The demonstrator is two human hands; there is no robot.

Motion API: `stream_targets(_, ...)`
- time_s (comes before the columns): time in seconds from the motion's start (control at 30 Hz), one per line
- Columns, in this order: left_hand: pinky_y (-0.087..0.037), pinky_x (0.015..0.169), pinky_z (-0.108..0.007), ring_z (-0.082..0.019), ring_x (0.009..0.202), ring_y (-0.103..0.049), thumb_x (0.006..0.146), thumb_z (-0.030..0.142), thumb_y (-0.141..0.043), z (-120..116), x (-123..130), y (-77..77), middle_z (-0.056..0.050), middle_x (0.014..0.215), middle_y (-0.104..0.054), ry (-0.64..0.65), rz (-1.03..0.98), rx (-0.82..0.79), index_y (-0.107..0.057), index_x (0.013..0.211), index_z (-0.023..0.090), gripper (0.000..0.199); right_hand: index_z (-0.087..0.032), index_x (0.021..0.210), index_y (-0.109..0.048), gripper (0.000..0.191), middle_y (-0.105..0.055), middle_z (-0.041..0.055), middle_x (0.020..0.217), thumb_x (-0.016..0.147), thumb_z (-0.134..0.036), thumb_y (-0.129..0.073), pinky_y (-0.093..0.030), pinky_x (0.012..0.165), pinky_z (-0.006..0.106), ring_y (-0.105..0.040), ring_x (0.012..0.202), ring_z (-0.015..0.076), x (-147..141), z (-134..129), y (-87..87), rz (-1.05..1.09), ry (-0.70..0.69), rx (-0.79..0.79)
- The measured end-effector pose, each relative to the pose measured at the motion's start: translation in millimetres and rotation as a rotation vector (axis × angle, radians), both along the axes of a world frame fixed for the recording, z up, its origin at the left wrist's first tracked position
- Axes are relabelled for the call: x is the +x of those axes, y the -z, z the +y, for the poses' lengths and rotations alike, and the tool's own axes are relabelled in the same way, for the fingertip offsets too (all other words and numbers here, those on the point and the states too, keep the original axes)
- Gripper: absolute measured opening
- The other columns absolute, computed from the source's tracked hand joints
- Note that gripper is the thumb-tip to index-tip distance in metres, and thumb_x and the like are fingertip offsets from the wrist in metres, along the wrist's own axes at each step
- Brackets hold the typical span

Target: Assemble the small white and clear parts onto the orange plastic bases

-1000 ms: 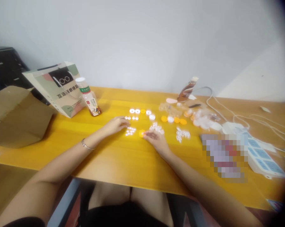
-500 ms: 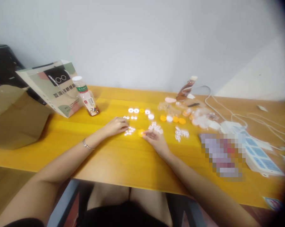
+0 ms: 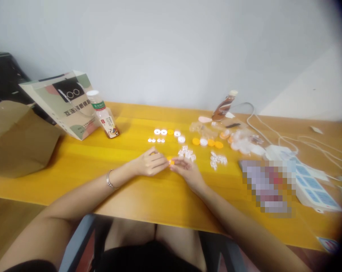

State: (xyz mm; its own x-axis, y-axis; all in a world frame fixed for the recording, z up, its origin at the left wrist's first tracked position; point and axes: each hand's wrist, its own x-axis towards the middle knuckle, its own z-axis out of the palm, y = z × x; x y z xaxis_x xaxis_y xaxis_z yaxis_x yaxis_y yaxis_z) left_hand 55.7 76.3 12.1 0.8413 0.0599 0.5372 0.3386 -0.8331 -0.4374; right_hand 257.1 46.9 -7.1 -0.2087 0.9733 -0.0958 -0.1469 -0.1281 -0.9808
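My right hand (image 3: 190,172) pinches a small orange-yellow disc (image 3: 171,162) between thumb and fingers, just above the table. From the other side, the fingertips of my left hand (image 3: 151,162) are closed against that disc. A small white bit may sit between the fingertips, but it is too small to name. Beyond my left hand stand several tiny white pegs (image 3: 159,140) in a row. Behind them lies a line of white discs (image 3: 164,132) and a yellow disc (image 3: 170,132). White openwork pieces (image 3: 187,153) are heaped just past my right hand.
More white openwork pieces (image 3: 218,159) and orange discs (image 3: 211,142) lie right of my hands. Clear plastic packaging (image 3: 244,141), a tilted brown bottle (image 3: 224,107), a power strip (image 3: 313,185) and cables fill the right. A drink bottle (image 3: 104,115) and paper bag (image 3: 71,109) stand left.
My left hand has moved right and nearer, from the small white pieces to the disc in my right hand. My right hand has stayed nearly in place.
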Motion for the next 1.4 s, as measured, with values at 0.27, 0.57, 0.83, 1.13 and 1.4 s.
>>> stream_targets(0.27,-0.039,0.074,-0.032,-0.015,0.088,-0.055,0.086,0.015,-0.044,-3,2,4.7,-0.005,0.094,-0.065,-0.031,-0.008,-0.177,-0.055,0.101,0.020,0.020,-0.023,0.080,-0.061,0.026,-0.066,-0.0007,0.085,0.058,-0.029,-0.073,-0.049,0.077,0.032,-0.062,0.074,0.0131,0,-1,1.2,0.012,0.016,0.025)
stream_targets(0.57,-0.036,0.078,-0.032,-0.014,0.091,-0.054,0.089,0.015,-0.038,-6,4,4.4,-0.006,0.097,-0.063,-0.046,0.002,-0.397,-0.053,0.104,0.023,0.023,-0.022,0.075,-0.060,0.024,-0.064,-0.0027,0.076,0.056,-0.029,-0.073,-0.047,0.077,0.031,-0.060,0.069,0.0114,-1,-3,1.7,0.020,0.041,0.024)
stream_targets(0.83,-0.035,0.080,-0.033,-0.014,0.092,-0.055,0.087,0.018,-0.042,-5,4,9.6,-0.004,0.096,-0.064,-0.022,-0.012,-0.411,-0.054,0.105,0.024,0.023,-0.021,0.076,-0.060,0.025,-0.064,-0.0024,0.074,0.057,-0.029,-0.073,-0.046,0.076,0.030,-0.060,0.068,0.0111,-1,-6,0.6,0.022,0.031,0.019)
stream_targets(1.13,-0.032,0.084,-0.037,-0.018,0.100,-0.054,0.086,0.021,-0.044,-13,9,7.6,-0.005,0.101,-0.063,-0.053,-0.026,-0.481,-0.055,0.107,0.024,0.024,-0.022,0.076,-0.058,0.023,-0.065,-0.0004,0.078,0.059,-0.031,-0.071,-0.047,0.079,0.031,-0.061,0.076,0.0137,2,-5,-0.1,-0.048,0.052,0.059)
stream_targets(1.4,-0.042,0.082,-0.030,-0.014,0.090,-0.056,0.085,0.023,-0.046,6,-20,-9.2,-0.007,0.096,-0.063,-0.107,-0.299,-0.873,-0.061,0.100,0.020,0.021,-0.022,0.081,-0.058,0.026,-0.064,0.0011,0.084,0.061,-0.033,-0.070,-0.046,0.080,0.031,-0.060,0.075,0.0130,4,0,1.1,-0.119,0.076,0.050)
